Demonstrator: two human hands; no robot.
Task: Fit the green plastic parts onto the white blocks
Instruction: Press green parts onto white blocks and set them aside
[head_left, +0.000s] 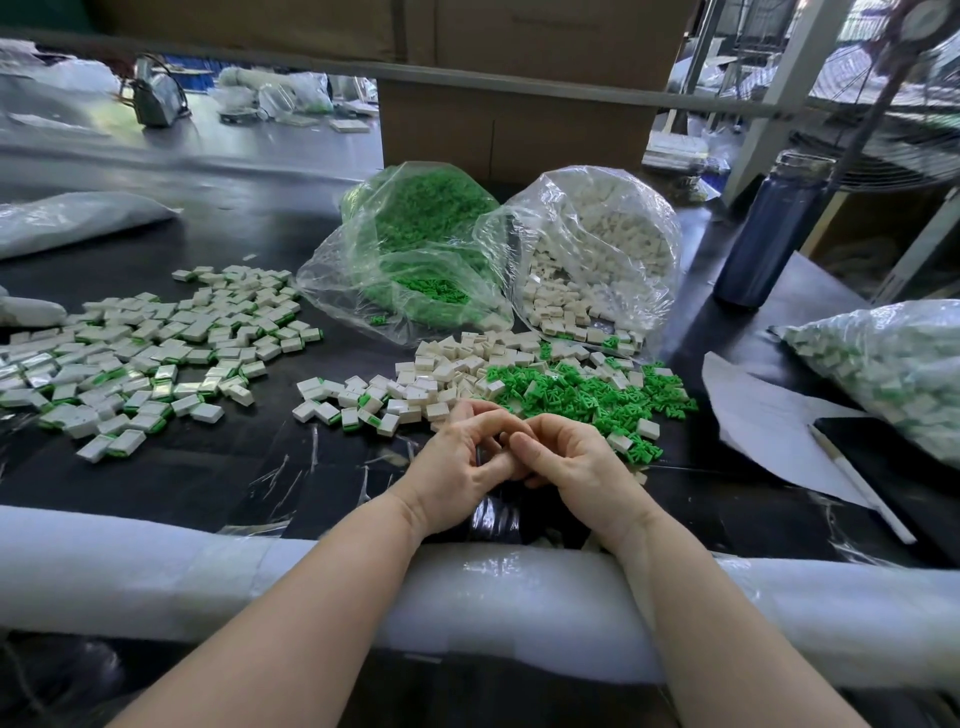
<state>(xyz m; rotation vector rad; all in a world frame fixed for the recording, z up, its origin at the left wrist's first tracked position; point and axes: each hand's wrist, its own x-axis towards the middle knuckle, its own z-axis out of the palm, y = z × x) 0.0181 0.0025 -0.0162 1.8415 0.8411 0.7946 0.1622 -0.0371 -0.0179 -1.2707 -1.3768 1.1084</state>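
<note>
just beyond the fingertips of the left hand (457, 457) and right hand (566, 457), both curled together over something hidden, lie the white blocks (441, 379) ahead-left and the loose green plastic parts (576, 395) ahead-right.

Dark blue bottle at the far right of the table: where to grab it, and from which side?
Grip the dark blue bottle round the middle of its body, coming in from the near left. It stands upright, a tall round cylinder, so a side wrap suits it better than a top pinch on the cap. The white block bag sits to its left with a gap; the right hand is nearer.
</note>
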